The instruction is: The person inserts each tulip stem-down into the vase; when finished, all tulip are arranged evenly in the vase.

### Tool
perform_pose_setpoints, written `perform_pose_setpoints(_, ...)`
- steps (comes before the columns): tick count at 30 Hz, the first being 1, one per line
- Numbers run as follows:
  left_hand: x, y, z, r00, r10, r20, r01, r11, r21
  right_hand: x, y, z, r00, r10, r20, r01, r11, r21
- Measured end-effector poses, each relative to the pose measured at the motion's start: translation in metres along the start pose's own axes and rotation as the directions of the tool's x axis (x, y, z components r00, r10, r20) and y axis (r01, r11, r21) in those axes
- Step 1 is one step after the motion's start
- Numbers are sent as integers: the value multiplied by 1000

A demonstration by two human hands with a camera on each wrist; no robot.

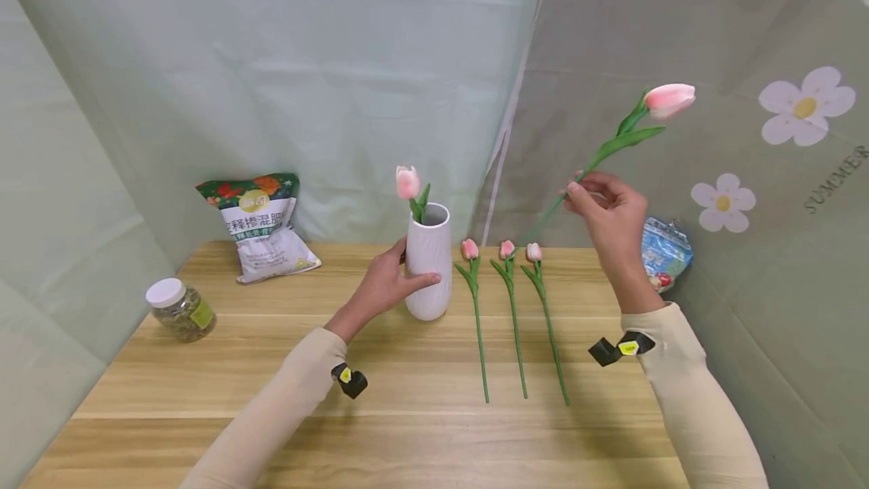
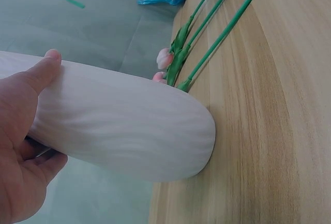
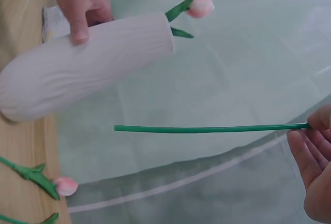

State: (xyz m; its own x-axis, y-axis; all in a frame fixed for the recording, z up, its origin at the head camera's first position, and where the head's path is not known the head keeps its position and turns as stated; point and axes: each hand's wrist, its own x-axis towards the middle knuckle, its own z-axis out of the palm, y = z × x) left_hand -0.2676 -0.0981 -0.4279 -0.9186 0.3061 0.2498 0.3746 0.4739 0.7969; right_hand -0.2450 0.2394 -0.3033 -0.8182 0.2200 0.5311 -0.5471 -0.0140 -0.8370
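Observation:
A white ribbed vase (image 1: 429, 270) stands on the wooden table, and one pink tulip (image 1: 408, 183) pokes out of its mouth. Around the vase's side my left hand (image 1: 390, 281) is curled, its thumb across the front. Up to the right, my right hand (image 1: 611, 213) pinches another pink tulip (image 1: 668, 101) by its green stem, the bloom pointing up and right. In the right wrist view that stem (image 3: 207, 129) runs bare toward the vase side, its end in the air. Three more tulips (image 1: 514, 315) lie side by side on the table, right of the vase.
A fertilizer bag (image 1: 261, 229) leans at the back left, with a white-lidded jar (image 1: 181, 309) nearer the left edge. Behind my right wrist is a blue packet (image 1: 668, 251). Cloth curtains (image 1: 326, 81) rise behind the wooden table (image 1: 421, 436).

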Motion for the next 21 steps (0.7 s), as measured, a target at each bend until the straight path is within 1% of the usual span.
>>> perform_pose_setpoints(8, 0, 1, 0, 1000, 5, 1, -5, 1000, 5, 5, -9, 14, 995, -90, -53, 94, 993, 76)
perform_pose_setpoints(12, 0, 1, 0, 1000, 6, 2, -6, 1000, 8, 6, -14, 19, 987, -142, -72, 147, 986, 77)
perform_pose_setpoints(19, 0, 1, 0, 1000, 5, 1, -5, 1000, 3, 12, -22, 29, 983, -148, -113, 164, 975, 151)
perform_pose_setpoints(21, -1, 1, 1, 1000, 5, 1, -5, 1000, 2, 14, -24, 32, 979, -166, -118, 183, 971, 154)
